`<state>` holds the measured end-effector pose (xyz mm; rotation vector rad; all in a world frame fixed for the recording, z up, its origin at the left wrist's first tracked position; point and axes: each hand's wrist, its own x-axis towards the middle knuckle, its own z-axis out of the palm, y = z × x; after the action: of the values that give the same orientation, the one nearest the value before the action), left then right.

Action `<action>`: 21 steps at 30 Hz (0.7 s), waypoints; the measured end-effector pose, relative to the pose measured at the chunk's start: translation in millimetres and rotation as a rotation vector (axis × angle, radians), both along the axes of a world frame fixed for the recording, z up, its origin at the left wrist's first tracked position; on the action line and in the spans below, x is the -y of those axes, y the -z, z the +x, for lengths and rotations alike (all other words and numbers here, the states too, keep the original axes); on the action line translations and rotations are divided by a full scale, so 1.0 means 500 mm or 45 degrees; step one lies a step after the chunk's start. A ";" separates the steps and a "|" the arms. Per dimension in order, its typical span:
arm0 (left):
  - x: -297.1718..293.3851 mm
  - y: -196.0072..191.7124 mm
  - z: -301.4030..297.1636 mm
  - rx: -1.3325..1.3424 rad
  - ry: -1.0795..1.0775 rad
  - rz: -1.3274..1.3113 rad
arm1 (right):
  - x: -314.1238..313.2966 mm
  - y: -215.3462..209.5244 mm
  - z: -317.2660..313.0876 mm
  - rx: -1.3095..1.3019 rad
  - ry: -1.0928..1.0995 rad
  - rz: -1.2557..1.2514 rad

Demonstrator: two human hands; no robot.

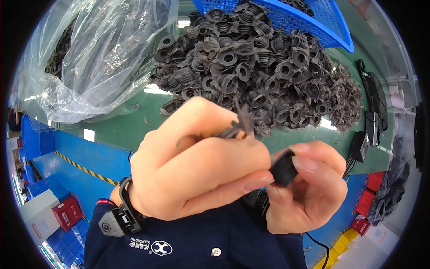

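Observation:
My left hand (197, 166) is closed in front of my chest, with ragged black rubber scraps (235, 130) poking out from between its curled fingers. Its fingertips meet the near side of a small black rubber bellows boot (284, 169). That boot is pinched between the thumb and fingers of my right hand (313, 188), and its far end is partly hidden by them. Beyond both hands, a large pile of similar ribbed boots (251, 62) lies on the green table (139, 110), many with thin torn-looking rubber edges around them.
A clear plastic bag (107, 54) with dark pieces inside lies at the far left. Above the pile, a blue perforated basket (327, 22) holds more black parts. Black cables and a power adapter (359, 145) sit at the table's right edge. Red boxes (67, 213) stand lower left.

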<state>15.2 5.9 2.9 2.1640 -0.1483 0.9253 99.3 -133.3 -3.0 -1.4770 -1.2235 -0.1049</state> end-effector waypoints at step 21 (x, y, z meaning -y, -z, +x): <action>-0.013 -0.014 -0.005 -0.277 0.011 -0.176 | -0.003 -0.007 -0.004 -0.193 -0.186 0.077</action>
<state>12.7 12.5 9.9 2.1163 0.0127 0.6691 97.6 -131.6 0.5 -1.3148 -1.1901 0.0671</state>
